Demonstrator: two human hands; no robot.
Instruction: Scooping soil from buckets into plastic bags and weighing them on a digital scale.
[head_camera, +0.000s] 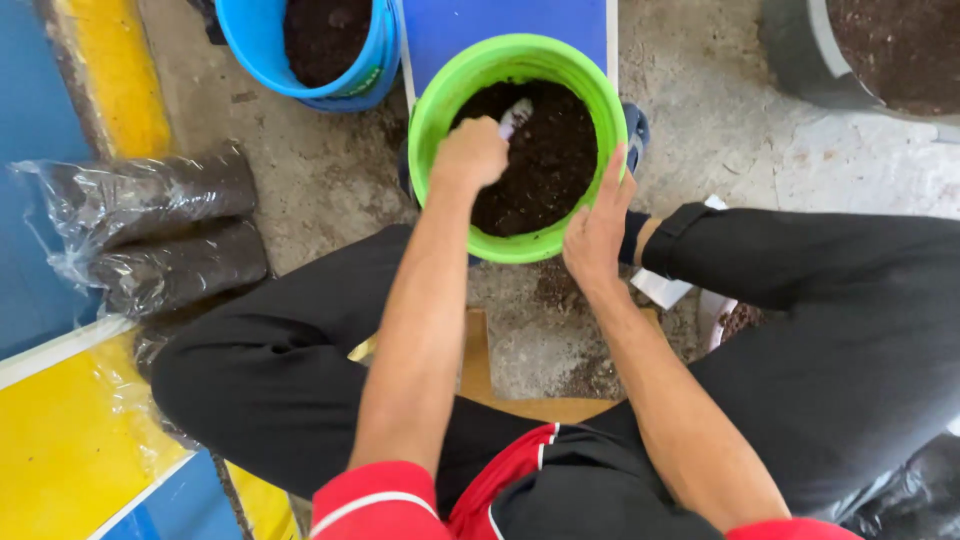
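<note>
Green bucket (430, 120): set on the concrete floor (700, 110) between the knees, filled with dark soil (545, 165)
Left hand (470, 152): fist closed round a pale scoop (516, 116), held inside the bucket above the soil
Right hand (597, 225): fingers pressed together, laid flat against the near right rim
Blue bucket (250, 45): soil inside, up left
Clear soil bags (150, 230): stacked at left
</note>
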